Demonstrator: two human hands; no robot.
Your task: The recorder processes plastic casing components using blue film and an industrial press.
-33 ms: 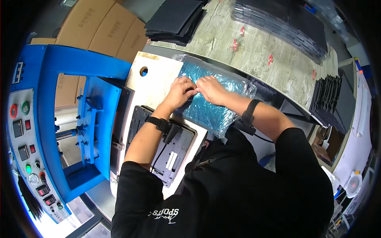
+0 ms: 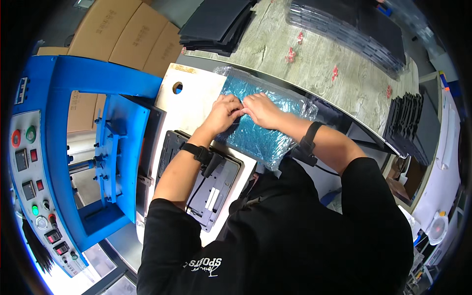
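A stack of blue, finely ribbed sheet material (image 2: 255, 146) lies in a crinkled clear plastic wrap (image 2: 309, 109) in front of me, partly over a pale board (image 2: 196, 101). Both hands meet above its left part, fingertips together. My left hand (image 2: 220, 115) is closed, its thumb and fingers pinched. Against it, my right hand (image 2: 264, 112) is closed too, with its fingers bent down. Whatever sits between the fingertips is hidden by the fingers. A dark flat plastic panel (image 2: 221, 189) with white strips lies below my left forearm.
A blue press machine (image 2: 125, 162) with a control panel (image 2: 29, 162) stands at left. Cardboard boxes (image 2: 135, 37) are behind it. Black sheets (image 2: 216, 24) and a plastic-edged black stack (image 2: 349, 34) lie on the wood-grain table (image 2: 265, 44). Black parts (image 2: 405, 120) stand at right.
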